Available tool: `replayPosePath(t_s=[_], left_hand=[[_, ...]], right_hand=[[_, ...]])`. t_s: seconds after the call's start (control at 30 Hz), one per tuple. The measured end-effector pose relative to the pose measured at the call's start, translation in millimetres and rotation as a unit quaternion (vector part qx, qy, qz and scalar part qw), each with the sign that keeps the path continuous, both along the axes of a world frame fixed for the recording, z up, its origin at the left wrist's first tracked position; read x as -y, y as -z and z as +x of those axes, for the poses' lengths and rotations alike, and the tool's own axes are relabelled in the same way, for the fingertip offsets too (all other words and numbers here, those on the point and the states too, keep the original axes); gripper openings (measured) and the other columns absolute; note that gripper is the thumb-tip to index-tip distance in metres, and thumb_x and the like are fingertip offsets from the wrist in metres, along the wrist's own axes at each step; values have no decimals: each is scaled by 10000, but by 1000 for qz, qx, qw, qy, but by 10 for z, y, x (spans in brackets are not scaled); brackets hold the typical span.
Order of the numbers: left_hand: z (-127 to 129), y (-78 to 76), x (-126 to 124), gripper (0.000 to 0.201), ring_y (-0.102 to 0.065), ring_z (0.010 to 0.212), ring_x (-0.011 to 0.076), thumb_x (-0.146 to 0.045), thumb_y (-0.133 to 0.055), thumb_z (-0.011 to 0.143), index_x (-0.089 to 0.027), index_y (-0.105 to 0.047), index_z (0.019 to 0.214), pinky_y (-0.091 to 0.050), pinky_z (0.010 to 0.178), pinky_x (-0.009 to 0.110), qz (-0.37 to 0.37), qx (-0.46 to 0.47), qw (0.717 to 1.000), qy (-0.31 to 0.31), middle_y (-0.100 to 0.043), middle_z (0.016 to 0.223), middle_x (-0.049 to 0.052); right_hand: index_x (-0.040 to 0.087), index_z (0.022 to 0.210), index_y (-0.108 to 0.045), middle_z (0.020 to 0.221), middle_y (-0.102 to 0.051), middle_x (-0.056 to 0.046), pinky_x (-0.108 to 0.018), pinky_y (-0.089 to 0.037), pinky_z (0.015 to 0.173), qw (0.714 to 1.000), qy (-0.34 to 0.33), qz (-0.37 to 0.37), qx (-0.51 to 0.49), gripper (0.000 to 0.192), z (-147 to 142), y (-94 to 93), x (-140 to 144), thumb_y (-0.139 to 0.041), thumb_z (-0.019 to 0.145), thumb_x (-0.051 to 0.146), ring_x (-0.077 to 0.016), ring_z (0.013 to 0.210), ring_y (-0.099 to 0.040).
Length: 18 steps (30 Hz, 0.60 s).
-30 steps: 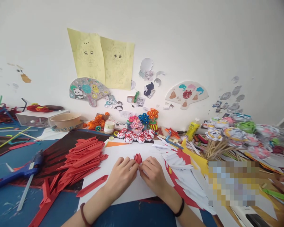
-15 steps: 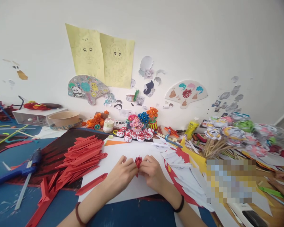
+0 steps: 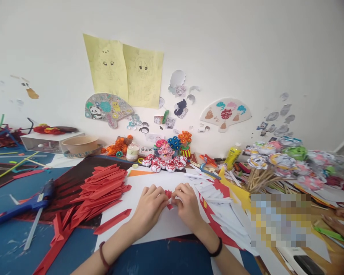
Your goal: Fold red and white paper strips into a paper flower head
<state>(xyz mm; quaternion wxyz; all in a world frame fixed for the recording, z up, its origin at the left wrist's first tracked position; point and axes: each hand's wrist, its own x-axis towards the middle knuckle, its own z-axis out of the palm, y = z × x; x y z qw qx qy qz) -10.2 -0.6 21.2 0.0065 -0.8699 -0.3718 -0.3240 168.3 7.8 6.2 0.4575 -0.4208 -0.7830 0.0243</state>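
Between my two hands is a small red folded-paper flower (image 3: 169, 194), partly hidden by the fingers. My left hand (image 3: 151, 206) pinches it from the left, and my right hand (image 3: 187, 204) grips its right side. Both are above a white paper sheet (image 3: 123, 229). A heap of folded red paper strips (image 3: 101, 191) lies to the left, with one loose red strip (image 3: 113, 221) near my left wrist. Folded white paper strips (image 3: 223, 214) spread out to the right. Several finished red-and-white paper flowers (image 3: 170, 165) stand at the sheet's far edge.
A blue glue gun (image 3: 31, 206) lies on the left. Paper flowers on stick stems (image 3: 258, 172), a yellow bottle (image 3: 232, 156) and a white jar (image 3: 132, 152) stand at the back. A beige bowl (image 3: 80, 145) sits back left. Another person's hand (image 3: 339, 225) is at the right edge.
The red flower has turned between my fingers and shows less of its opening. My left hand has tilted over it, its knuckles raised. The view has shifted slightly.
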Motion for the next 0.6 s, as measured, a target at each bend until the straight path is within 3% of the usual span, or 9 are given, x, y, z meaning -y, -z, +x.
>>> replayPosePath(t_s=[0.13, 0.23, 0.3, 0.4, 0.6], left_hand=[[23, -42, 48, 246, -466, 797, 176, -258, -422, 985, -205, -601, 825, -315, 704, 334, -46, 42, 998, -1, -601, 884, 28], [16, -32, 26, 217, -471, 824, 193, -286, -474, 963, -215, -623, 821, -316, 707, 335, -44, 74, 994, -62, -597, 949, 36], [-1, -14, -10, 189, -475, 841, 202, -307, -515, 944, -230, -646, 832, -321, 714, 336, -42, 96, 990, -97, -588, 978, 36], [-24, 7, -52, 169, -483, 860, 204, -323, -543, 930, -244, -662, 840, -343, 752, 343, -64, 129, 984, -105, -574, 969, 27], [-17, -30, -28, 214, -485, 909, 213, -320, -500, 947, -222, -633, 811, -353, 799, 364, -118, 130, 981, -83, -565, 976, 27]], right_hand=[[209, 710, -573, 772, -548, -19, -331, -385, 676, 1000, -17, -11, -24, 218, 8, -41, 16, -530, 804, 17, -202, 766, -486], [215, 788, -594, 803, -571, -26, -334, -401, 701, 998, -10, -10, -62, 106, 5, -114, 47, -580, 887, 180, -203, 786, -509], [217, 801, -590, 795, -583, -22, -335, -403, 705, 998, -4, -10, -67, 127, -1, -149, 72, -632, 881, 305, -199, 771, -517], [214, 766, -594, 767, -591, -18, -339, -375, 697, 1000, 20, 12, 10, 212, -13, -135, 97, -701, 824, 388, -199, 753, -513], [193, 685, -548, 685, -544, -21, -324, -321, 625, 985, 51, 82, 140, 226, -51, 0, 77, -549, 909, 224, -180, 693, -461]])
